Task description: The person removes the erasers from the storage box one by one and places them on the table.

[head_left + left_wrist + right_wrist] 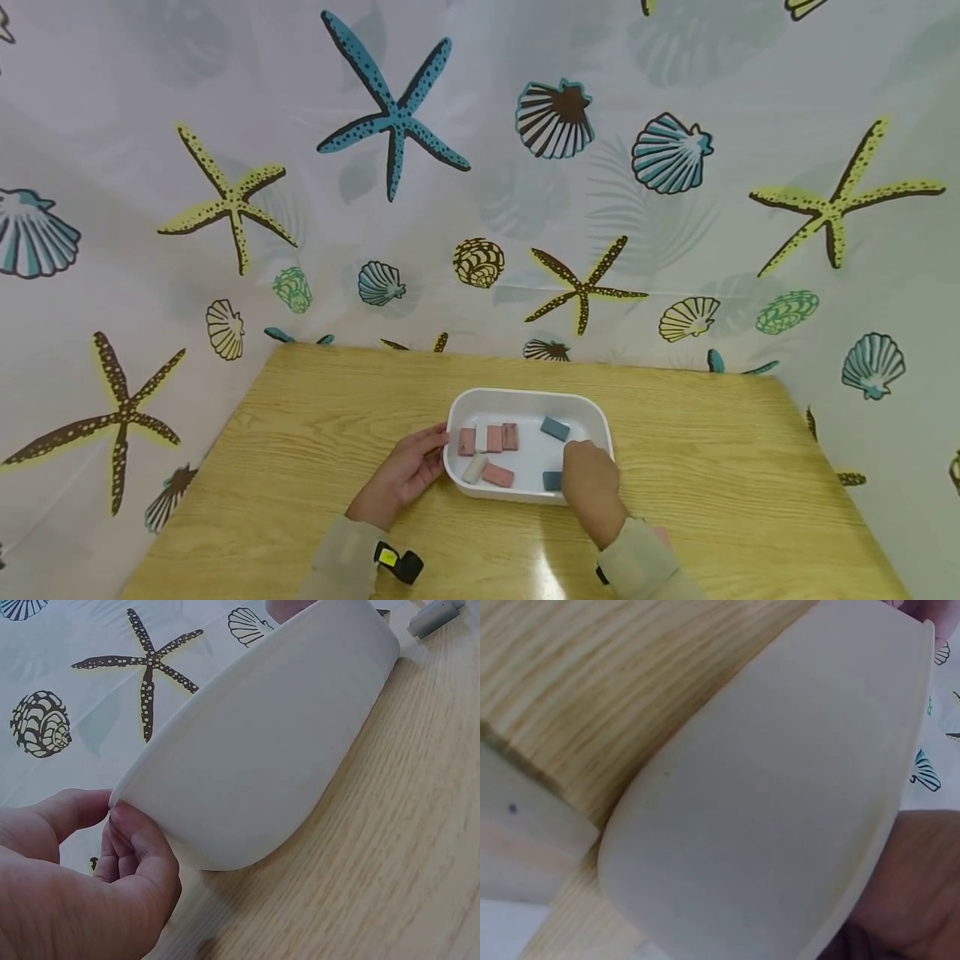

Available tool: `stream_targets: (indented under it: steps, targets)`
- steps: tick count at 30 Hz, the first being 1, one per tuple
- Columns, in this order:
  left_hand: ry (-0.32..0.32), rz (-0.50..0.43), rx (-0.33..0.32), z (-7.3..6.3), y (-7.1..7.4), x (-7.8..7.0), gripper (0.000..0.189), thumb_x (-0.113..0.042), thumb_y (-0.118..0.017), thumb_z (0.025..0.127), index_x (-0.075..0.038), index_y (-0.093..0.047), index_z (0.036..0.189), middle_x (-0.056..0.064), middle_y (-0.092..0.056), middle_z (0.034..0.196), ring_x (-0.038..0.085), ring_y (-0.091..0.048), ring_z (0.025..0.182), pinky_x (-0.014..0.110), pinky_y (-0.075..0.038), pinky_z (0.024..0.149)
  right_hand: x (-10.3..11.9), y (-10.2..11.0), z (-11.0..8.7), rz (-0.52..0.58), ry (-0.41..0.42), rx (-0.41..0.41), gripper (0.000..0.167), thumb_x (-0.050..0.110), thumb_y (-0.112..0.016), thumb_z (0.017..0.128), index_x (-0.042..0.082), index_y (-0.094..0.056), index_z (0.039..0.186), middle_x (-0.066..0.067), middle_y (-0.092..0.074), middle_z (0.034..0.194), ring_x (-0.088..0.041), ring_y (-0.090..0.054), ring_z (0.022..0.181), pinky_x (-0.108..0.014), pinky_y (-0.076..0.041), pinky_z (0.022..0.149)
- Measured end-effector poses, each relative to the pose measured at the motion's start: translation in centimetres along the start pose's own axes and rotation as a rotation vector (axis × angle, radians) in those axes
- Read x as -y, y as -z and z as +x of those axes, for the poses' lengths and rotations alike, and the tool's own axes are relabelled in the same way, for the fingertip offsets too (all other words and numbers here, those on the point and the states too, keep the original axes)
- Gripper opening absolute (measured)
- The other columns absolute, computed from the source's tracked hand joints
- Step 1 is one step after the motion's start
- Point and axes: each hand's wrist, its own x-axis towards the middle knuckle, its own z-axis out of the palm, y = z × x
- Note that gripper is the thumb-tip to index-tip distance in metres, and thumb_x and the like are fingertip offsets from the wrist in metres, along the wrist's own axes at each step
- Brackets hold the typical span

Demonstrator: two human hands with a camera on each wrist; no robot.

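A white plastic tray (525,495) with rounded corners holds several small blocks that look like erasers. My left hand (411,471) grips the tray's left end; the left wrist view shows thumb and fingers pinching the rim (114,796). My right hand (592,483) reaches over the near right rim, knuckles up and fingers curled down inside. Its fingertips are hidden, so I cannot tell what they hold. A blue block (552,481) lies right beside that hand, and another blue block (555,428) lies farther back. Pink blocks (497,475) and whitish ones (475,468) sit in the left half.
Under the tray is a wood-grain table (322,400). A patterned cloth (480,167) with starfish and shells rises behind and at both sides. A pinkish thing (663,537) shows past the right sleeve. Near the tray's outside, a pale block (525,832) appears close to the right wrist camera.
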Motion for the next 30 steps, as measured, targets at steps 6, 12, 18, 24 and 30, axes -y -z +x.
stream_targets:
  steps: [6,12,18,24,30]
  targets:
    - [-0.003,0.0,-0.008,0.0,0.0,0.1,0.048,-0.005,-0.052,0.094,0.005,-0.035,0.138,0.013,-0.053,0.116,0.012,-0.052,0.091,0.02,-0.046,0.075,-0.2,-0.2,0.2,-0.009,0.023,-0.029,0.007,-0.002,-0.059,0.083,-0.003,-0.061,0.077,-0.017,-0.061,0.072,-0.031,-0.062,0.065,-0.042,-0.05,0.052]
    - [-0.005,0.006,-0.012,0.0,-0.1,0.0,0.046,-0.006,-0.052,0.094,0.004,-0.037,0.137,0.014,-0.051,0.119,0.013,-0.052,0.091,0.021,-0.046,0.076,-0.1,-0.1,0.4,0.008,0.019,-0.043,0.008,-0.003,-0.059,0.083,-0.002,-0.061,0.075,-0.016,-0.061,0.071,-0.031,-0.061,0.065,-0.042,-0.05,0.052]
    - [-0.003,0.003,-0.016,-0.1,0.1,0.1,0.047,-0.005,-0.051,0.094,0.003,-0.036,0.138,0.016,-0.049,0.122,0.013,-0.051,0.093,0.021,-0.046,0.076,-0.2,-0.4,0.7,0.038,0.01,-0.027,0.008,-0.001,-0.059,0.085,-0.001,-0.062,0.077,-0.014,-0.06,0.071,-0.028,-0.061,0.064,-0.041,-0.05,0.052]
    - [-0.009,0.009,-0.007,-0.2,0.1,0.1,0.046,-0.006,-0.051,0.094,0.004,-0.037,0.137,0.015,-0.051,0.12,0.013,-0.052,0.093,0.021,-0.046,0.077,-1.0,-1.2,1.0,0.122,0.064,-0.091,0.015,0.005,-0.061,0.085,-0.001,-0.058,0.071,-0.012,-0.057,0.066,-0.024,-0.057,0.058,-0.039,-0.049,0.051]
    - [-0.008,0.018,0.014,-0.6,-0.4,-0.3,0.048,-0.006,-0.051,0.094,0.006,-0.034,0.138,0.015,-0.051,0.12,0.013,-0.052,0.094,0.023,-0.046,0.079,-1.5,-1.4,1.3,0.216,0.066,-0.103,0.021,0.011,-0.061,0.086,0.001,-0.055,0.068,-0.01,-0.051,0.063,-0.021,-0.048,0.056,-0.036,-0.043,0.051]
